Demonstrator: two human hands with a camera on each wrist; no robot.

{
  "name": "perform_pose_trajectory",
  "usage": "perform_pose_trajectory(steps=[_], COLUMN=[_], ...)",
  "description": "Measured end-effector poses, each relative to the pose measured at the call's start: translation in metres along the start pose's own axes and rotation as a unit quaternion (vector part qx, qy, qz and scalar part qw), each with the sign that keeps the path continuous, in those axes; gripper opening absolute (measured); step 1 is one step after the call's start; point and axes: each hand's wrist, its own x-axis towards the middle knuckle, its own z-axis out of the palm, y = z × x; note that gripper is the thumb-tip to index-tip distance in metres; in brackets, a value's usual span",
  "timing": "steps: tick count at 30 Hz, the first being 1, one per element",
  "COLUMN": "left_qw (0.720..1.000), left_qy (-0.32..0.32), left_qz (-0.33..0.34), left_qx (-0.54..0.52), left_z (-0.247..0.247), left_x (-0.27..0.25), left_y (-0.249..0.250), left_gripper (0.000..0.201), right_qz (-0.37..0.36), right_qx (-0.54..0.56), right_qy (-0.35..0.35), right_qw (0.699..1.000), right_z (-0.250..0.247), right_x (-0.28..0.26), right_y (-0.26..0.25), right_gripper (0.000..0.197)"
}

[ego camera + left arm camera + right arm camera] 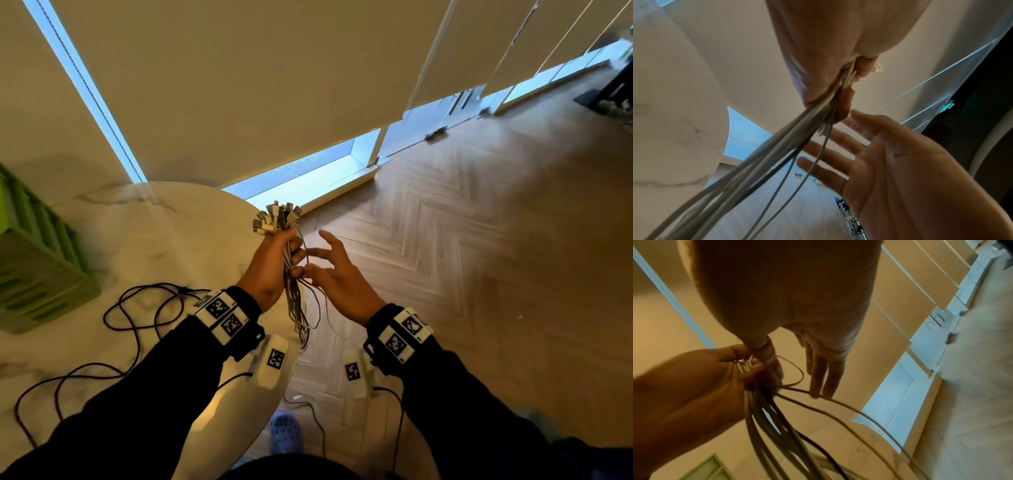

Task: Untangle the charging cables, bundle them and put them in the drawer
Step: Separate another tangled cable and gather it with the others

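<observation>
Underneath, marble table [147, 219], herringbone floor [479, 240].

The person wears long black sleeves, the left sleeve [144, 387] and the right sleeve [479, 404] both reaching down to the wrists. Each wrist carries a black band with a white block on top: the left wrist block [224, 317] shows two square black-and-white pixel markers side by side, and the right wrist block [404, 330] shows two of the same kind. Under each forearm sits a white rounded unit with one more square marker, the left unit [274, 361] and the right unit [356, 371]. A thin dark wire [399, 421] runs from the right unit back along the arm. One foot wears a blue perforated clog [286, 433].
</observation>
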Motion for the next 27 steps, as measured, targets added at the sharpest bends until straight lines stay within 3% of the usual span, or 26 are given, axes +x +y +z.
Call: perform_pose_trajectory(steps=[3, 7, 9, 11, 14, 17, 19, 21, 24, 26, 27], left_qw=[0.999, 0.999, 0.999, 0.999, 0.999, 0.999, 0.999, 0.999, 0.989, 0.959, 0.938], left_qy=[-0.005, 0.008, 0.016, 0.028, 0.033, 0.010, -0.016, -0.037, -0.073, -0.087, -0.087], left_qz=[-0.028, -0.042, -0.038, -0.023, 0.004, 0.010, 0.008, 0.013, 0.045, 0.080, 0.106], left_qx=[0.020, 0.010, -0.010, -0.002, -0.014, -0.043, -0.040, -0.006, 0.118, 0.258, 0.320], left_z=[-0.007, -0.014, -0.016, -0.018, -0.019, -0.021, -0.020, -0.017, -0.014, -0.012, -0.011], left_x=[-0.002, -0.002, 0.000, 0.000, 0.001, -0.001, -0.004, -0.007, -0.015, -0.022, -0.024], left_y=[-0.001, -0.003, -0.001, 0.003, 0.008, 0.014, 0.014, 0.012, 0.010, 0.007, 0.005], left_gripper=[0.016, 0.019, 0.026, 0.027, 0.019, 0.019, 0.018, 0.017, 0.027, 0.031, 0.030], right_qz=[-0.022, 0.001, 0.003, 0.014, -0.014, 0.007, 0.058, 0.053, 0.008, 0.009, 0.009], right_qx=[0.025, 0.114, 0.143, 0.083, -0.100, -0.308, -0.348, -0.335, -0.210, -0.119, -0.096], right_qy=[0.003, 0.028, 0.049, 0.042, -0.027, -0.122, -0.149, -0.117, -0.092, -0.139, -0.156], right_qw=[0.999, 0.993, 0.988, 0.996, 0.995, 0.944, 0.924, 0.933, 0.973, 0.983, 0.983], right_z=[-0.001, -0.004, -0.004, -0.006, -0.014, -0.022, -0.021, -0.020, -0.008, 0.003, 0.008], right_x=[0.011, 0.018, 0.015, 0.010, 0.006, 0.006, 0.002, -0.002, 0.002, 0.005, 0.006], right_y=[-0.015, -0.029, -0.033, -0.034, -0.014, 0.021, 0.036, 0.038, 0.023, 0.006, -0.003], right_gripper=[0.061, 0.023, 0.035, 0.045, 0.043, 0.035, 0.039, 0.046, 0.071, 0.088, 0.085])
